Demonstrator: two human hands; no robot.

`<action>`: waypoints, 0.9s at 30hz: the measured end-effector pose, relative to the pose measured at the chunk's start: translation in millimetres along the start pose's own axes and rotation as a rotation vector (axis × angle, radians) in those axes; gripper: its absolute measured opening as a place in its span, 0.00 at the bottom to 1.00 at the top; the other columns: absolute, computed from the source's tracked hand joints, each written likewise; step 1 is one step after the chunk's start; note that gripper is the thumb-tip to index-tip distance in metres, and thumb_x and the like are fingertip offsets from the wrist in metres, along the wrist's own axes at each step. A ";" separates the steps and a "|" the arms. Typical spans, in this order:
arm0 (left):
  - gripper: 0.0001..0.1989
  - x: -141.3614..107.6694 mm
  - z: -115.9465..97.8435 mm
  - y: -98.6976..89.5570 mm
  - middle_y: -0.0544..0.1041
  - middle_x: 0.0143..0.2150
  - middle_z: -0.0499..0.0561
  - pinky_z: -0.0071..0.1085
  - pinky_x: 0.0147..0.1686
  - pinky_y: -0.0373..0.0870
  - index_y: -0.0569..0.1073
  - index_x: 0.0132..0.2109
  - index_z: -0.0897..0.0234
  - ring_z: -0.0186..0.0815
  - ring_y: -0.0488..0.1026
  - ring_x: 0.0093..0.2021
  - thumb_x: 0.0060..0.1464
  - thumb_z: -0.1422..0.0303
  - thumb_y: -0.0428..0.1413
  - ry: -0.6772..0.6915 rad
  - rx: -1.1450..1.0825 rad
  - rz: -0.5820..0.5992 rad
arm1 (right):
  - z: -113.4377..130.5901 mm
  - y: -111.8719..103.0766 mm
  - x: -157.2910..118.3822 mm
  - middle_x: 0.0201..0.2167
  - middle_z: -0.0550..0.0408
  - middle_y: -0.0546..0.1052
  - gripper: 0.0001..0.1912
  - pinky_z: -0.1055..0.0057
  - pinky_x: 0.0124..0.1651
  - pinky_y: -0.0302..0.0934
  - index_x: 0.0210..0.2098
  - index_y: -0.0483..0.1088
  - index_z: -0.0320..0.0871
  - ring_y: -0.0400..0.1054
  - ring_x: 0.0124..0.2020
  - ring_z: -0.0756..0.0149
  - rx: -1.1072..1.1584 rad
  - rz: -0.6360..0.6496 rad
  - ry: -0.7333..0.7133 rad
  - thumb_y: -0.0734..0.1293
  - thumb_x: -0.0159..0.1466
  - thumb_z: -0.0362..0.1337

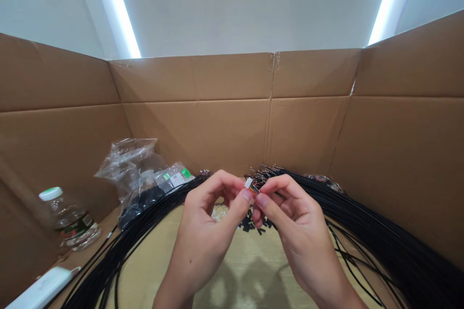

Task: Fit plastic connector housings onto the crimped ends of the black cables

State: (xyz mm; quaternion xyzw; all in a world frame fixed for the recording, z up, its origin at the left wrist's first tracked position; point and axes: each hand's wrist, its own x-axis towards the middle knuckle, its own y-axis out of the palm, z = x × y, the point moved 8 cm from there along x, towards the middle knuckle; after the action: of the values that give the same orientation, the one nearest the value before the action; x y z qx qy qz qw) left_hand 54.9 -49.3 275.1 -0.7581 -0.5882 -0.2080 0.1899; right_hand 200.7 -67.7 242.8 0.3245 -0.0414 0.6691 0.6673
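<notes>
Between thumb and forefinger, my left hand (210,222) pinches a small white connector (248,182). Thin coloured wires (255,189) run from it to my right hand (295,212), whose thumb and forefinger are closed on them. Both hands are raised over the middle of the table, fingertips nearly touching. Where the wires go past the right fingers is hidden. Below and behind the fingers lie several short black tube pieces (261,231) and small white pieces (219,213), partly covered by my hands.
Bundles of black cable lie at left (145,236) and right (362,217), the right one with bare wire ends. Clear plastic bags (132,154), a water bottle (74,222) and a white power strip (43,289) are on the left. Cardboard walls (195,130) enclose the table (246,270).
</notes>
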 end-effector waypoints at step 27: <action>0.10 1.9 -19.4 -2.9 0.84 0.30 0.43 0.26 0.35 0.74 0.83 0.35 0.57 0.32 0.79 0.30 0.67 0.67 0.63 0.138 0.248 -0.117 | 36.1 7.0 -13.1 0.31 0.62 0.83 0.05 0.81 0.39 0.77 0.41 0.79 0.49 0.82 0.32 0.73 -0.499 -0.136 -0.418 0.72 0.73 0.33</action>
State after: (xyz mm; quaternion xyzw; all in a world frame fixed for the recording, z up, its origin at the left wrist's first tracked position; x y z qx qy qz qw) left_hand 50.7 -57.4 292.6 -0.6769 -0.6383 -0.1962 0.3097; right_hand 206.5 -97.4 267.3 0.2836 -0.3182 0.5110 0.7465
